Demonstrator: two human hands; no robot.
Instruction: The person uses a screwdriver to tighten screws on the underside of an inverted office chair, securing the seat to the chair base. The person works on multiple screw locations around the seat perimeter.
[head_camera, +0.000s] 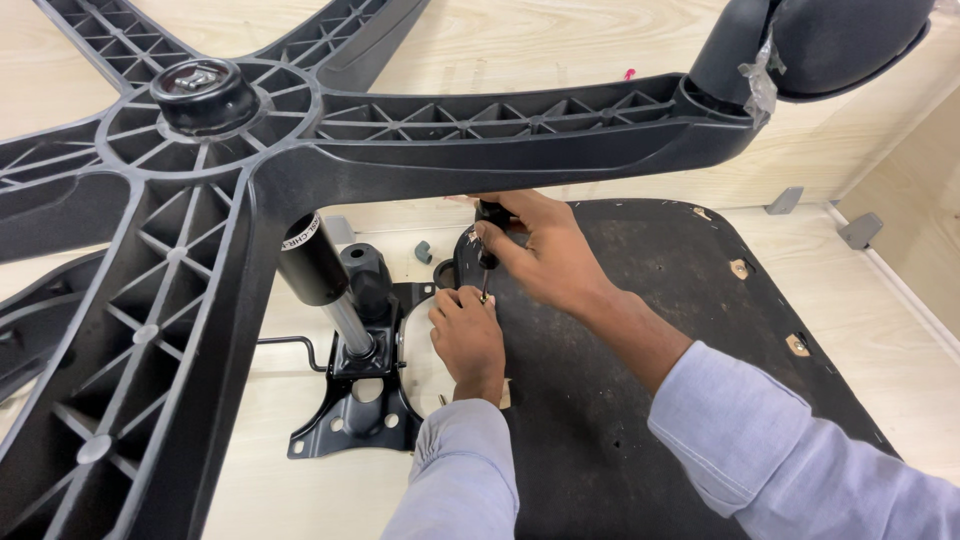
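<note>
An office chair lies upside down before me. Its black star base (210, 180) fills the upper left, a castor (830, 40) at the top right arm's end. The gas cylinder (325, 280) runs down into a black metal mechanism plate (360, 410) at the edge of the dark seat underside (640, 330). My right hand (545, 250) grips a black-handled screwdriver (488, 240), held upright with its tip down at the plate's edge. My left hand (468, 335) pinches around the tip, steadying what looks like a screw, hidden by the fingers.
A thin lever rod (290, 345) sticks out left of the mechanism. Several holes and torn spots mark the seat underside's right edge (797, 345). Light wood floor (880, 310) and grey metal brackets (860, 230) lie to the right.
</note>
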